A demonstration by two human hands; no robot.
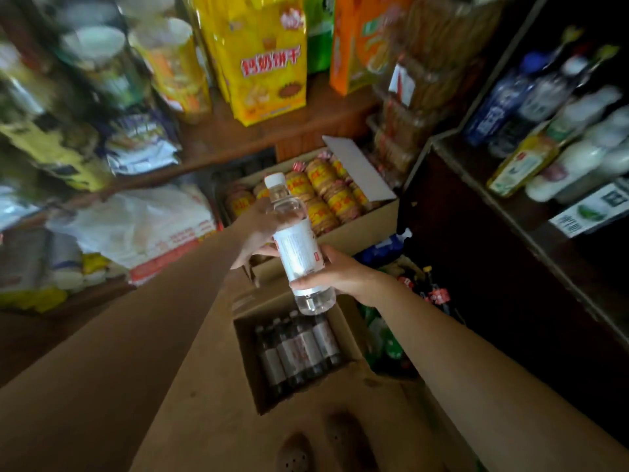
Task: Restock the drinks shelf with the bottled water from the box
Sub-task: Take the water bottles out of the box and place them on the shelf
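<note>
I have the water bottle (pixel 295 240) in the air over the open box (pixel 253 400), my right hand (pixel 335 272) curled around its lower half and my left hand (pixel 253 233) gripping near the neck. Releasing one hand carelessly could drop it before the drinks shelf (pixel 476 172) on my right.

So the water bottle (pixel 296 240) sits dead center, held over the box (pixel 248 376) at 6 o'clock, which has more bottles (pixel 299 349) in it. Left hand (pixel 253 233) grips its upper part, right hand (pixel 335 272) the lower. Biscuit carton (pixel 360 226) just behind at 12, drinks shelf (pixel 483 185) off at 2 o'clock (already holding bottles).
</note>
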